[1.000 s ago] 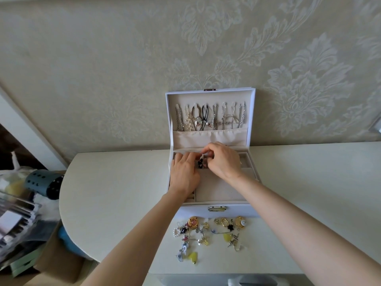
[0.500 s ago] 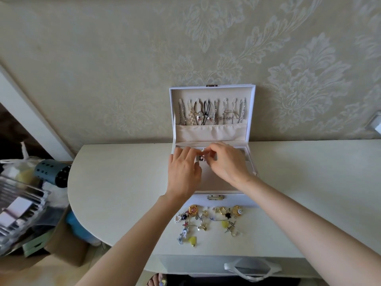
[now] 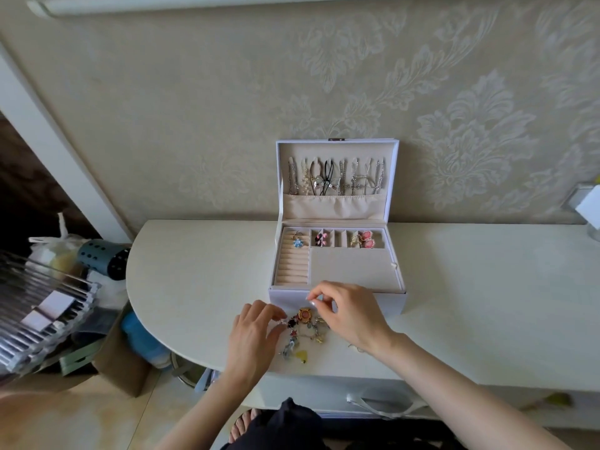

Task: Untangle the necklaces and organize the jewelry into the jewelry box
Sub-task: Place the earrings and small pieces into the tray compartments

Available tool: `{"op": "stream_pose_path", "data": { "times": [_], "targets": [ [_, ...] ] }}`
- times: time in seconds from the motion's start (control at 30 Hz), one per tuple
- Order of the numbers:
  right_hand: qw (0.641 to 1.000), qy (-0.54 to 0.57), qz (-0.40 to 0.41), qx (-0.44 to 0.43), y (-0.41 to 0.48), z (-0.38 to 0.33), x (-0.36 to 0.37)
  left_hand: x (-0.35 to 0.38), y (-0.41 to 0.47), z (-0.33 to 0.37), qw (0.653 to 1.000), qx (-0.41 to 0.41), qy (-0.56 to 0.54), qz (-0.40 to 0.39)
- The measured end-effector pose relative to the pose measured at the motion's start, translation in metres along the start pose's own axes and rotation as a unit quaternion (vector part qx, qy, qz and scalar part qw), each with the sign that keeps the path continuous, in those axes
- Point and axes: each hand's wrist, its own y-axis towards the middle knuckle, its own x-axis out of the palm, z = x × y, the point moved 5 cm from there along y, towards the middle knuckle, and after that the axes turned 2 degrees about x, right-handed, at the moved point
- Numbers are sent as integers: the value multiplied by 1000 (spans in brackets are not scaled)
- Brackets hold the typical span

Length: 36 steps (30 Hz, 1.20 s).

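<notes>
Our left grip [image 3: 256, 329] pinches the tangled, glittering jewelry heap [image 3: 302, 332] on the desk [image 3: 194, 271]; what our right grip [image 3: 349, 316] clamps we cannot tell.

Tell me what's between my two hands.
A jewelry pile lies on the table between the left hand and right hand; the head view shows it.

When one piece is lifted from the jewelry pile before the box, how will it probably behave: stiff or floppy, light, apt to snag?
The pile looks tangled, with pieces overlapping, so neighbours would probably drag along. Most look small and thin, so likely light and floppy. The round gold piece seems solid; it may stay stiff.
</notes>
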Motion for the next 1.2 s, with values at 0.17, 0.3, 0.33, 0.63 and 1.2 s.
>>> {"op": "stream_pose_path", "data": {
  "times": [0.17, 0.3, 0.33, 0.63, 1.2],
  "targets": [
    [999, -14, -22, 37, -7, 12, 3, 4, 5, 1, 1000, -18, 20, -13],
    [997, -18, -37, 68, -14, 20, 2, 7, 10, 4, 999, -8, 37, -19],
    [996, -17, -39, 75, -15, 22, 2, 6, 11, 6, 999, -3, 39, -19],
    [989, -37, -70, 127, -22, 33, 5, -5, 11, -1, 998, -12, -53, -20],
    [992, -30, -120, 33, -4, 2, 22, -2, 1, -12, 998, -45, 32, 3]
  ]
}}
